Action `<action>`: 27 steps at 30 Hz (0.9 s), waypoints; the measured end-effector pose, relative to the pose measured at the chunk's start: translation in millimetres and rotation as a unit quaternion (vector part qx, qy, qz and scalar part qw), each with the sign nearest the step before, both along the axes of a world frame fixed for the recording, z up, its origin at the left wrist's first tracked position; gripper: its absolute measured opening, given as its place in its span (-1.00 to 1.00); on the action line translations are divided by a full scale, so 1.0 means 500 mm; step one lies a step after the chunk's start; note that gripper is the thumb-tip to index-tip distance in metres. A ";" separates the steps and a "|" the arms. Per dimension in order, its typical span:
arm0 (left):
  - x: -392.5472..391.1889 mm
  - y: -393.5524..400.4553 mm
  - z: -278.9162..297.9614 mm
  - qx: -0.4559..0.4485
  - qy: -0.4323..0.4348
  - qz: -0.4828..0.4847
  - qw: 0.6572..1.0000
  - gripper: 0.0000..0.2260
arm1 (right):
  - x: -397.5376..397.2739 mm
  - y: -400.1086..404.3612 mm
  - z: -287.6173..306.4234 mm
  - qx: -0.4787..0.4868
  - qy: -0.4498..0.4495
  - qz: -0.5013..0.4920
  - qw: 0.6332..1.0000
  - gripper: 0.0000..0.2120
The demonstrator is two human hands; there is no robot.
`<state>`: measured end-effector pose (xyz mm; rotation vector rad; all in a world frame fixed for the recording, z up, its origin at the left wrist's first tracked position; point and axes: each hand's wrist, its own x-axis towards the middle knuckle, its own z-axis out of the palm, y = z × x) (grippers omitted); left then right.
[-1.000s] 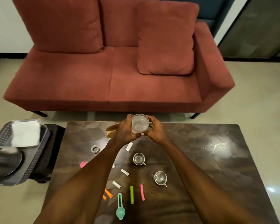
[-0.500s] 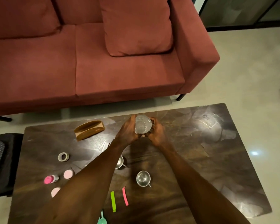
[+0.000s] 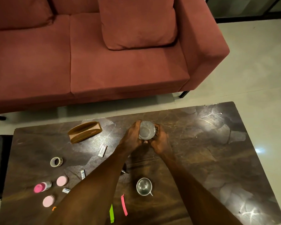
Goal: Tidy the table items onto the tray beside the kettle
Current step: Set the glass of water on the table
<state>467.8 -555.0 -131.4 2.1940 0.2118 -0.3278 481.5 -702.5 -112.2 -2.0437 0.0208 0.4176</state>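
Clear glass (image 3: 147, 129) sits cupped between our two hands, left hand (image 3: 133, 135) and right hand (image 3: 159, 141) each curled round a side, near the desk's (image 3: 209, 151) far edge; whether it has left the surface we cannot tell. Little seems done: the steel cup (image 3: 143, 186), tape roll (image 3: 56, 161), pink-capped bottle (image 3: 42, 187) and wooden holder (image 3: 84, 132) crowd the left half. No tray or kettle in sight. The right half toward its corners lies open for moving.

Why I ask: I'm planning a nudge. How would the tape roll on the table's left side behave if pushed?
The tape roll looks like a small hollow ring, so probably light. It seems tilted, partly on its rim, so a push may roll it. On the glossy table, it may also slide.
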 end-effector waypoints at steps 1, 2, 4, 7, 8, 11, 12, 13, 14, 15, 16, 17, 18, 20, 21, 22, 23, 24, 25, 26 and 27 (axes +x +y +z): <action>0.000 0.000 -0.002 -0.001 0.001 0.002 1.000 -0.31 | 0.000 -0.001 -0.003 -0.004 0.006 0.001 1.000 -0.48; 0.001 0.000 -0.004 0.000 0.004 0.003 1.000 -0.30 | 0.001 -0.001 -0.006 -0.009 0.010 0.005 1.000 -0.48; 0.001 0.001 -0.010 0.004 0.011 0.000 1.000 -0.30 | 0.001 0.000 -0.011 -0.018 0.004 0.013 1.000 -0.51; 0.000 0.002 -0.019 0.006 0.019 -0.004 1.000 -0.31 | -0.002 0.003 -0.020 -0.014 0.002 0.004 1.000 -0.51; 0.000 0.002 -0.023 0.006 0.021 -0.005 1.000 -0.31 | -0.004 0.004 -0.023 -0.015 0.005 0.002 1.000 -0.51; -0.003 0.004 -0.032 0.000 0.027 -0.006 1.000 -0.29 | -0.004 0.004 -0.037 -0.022 0.014 0.003 1.000 -0.51; -0.004 0.005 -0.036 -0.002 0.029 -0.004 1.000 -0.29 | -0.004 0.004 -0.040 -0.026 0.016 0.002 1.000 -0.51; -0.005 0.006 -0.039 -0.003 0.030 -0.001 1.000 -0.30 | -0.004 0.005 -0.043 -0.029 0.015 0.002 0.999 -0.52; -0.006 0.006 -0.042 -0.005 0.031 0.001 1.000 -0.30 | -0.004 0.005 -0.046 -0.031 0.011 0.003 0.999 -0.53; -0.007 0.007 -0.044 -0.006 0.032 0.003 0.999 -0.30 | -0.005 0.006 -0.048 -0.033 0.011 0.004 0.999 -0.54; -0.007 0.007 -0.045 -0.007 0.034 0.004 0.999 -0.29 | -0.005 0.008 -0.048 -0.032 0.015 0.004 0.999 -0.53; -0.007 0.008 -0.046 -0.006 0.037 0.005 0.999 -0.28 | -0.005 0.010 -0.049 -0.031 0.019 0.004 0.999 -0.53; -0.008 0.009 -0.048 -0.005 0.041 0.007 0.999 -0.28 | -0.005 0.011 -0.050 -0.031 0.021 0.004 0.999 -0.53; -0.008 0.010 -0.052 -0.002 0.045 0.014 0.999 -0.28 | -0.004 0.014 -0.052 -0.034 0.028 0.005 0.999 -0.53; -0.009 0.010 -0.052 -0.001 0.045 0.015 0.999 -0.29 | -0.004 0.014 -0.053 -0.032 0.030 0.005 0.999 -0.52; -0.010 0.010 -0.051 0.000 0.044 0.014 0.999 -0.29 | -0.005 0.015 -0.053 -0.030 0.028 0.004 0.999 -0.52; -0.011 0.010 -0.049 0.001 0.042 0.011 0.999 -0.30 | -0.005 0.015 -0.054 -0.028 0.021 0.005 0.999 -0.52; -0.011 0.009 -0.047 0.003 0.042 0.008 0.999 -0.30 | -0.007 0.016 -0.054 -0.031 0.014 0.007 0.999 -0.52; -0.012 0.008 -0.043 0.008 0.044 0.004 0.999 -0.29 | -0.009 0.015 -0.054 -0.035 0.010 0.007 0.999 -0.50; -0.013 0.006 -0.038 0.015 0.048 0.000 0.999 -0.26 | -0.010 0.015 -0.054 -0.038 0.011 0.005 0.999 -0.47; -0.015 0.007 -0.033 0.023 0.053 -0.002 0.998 -0.22 | -0.012 0.014 -0.052 -0.044 0.017 0.004 0.999 -0.40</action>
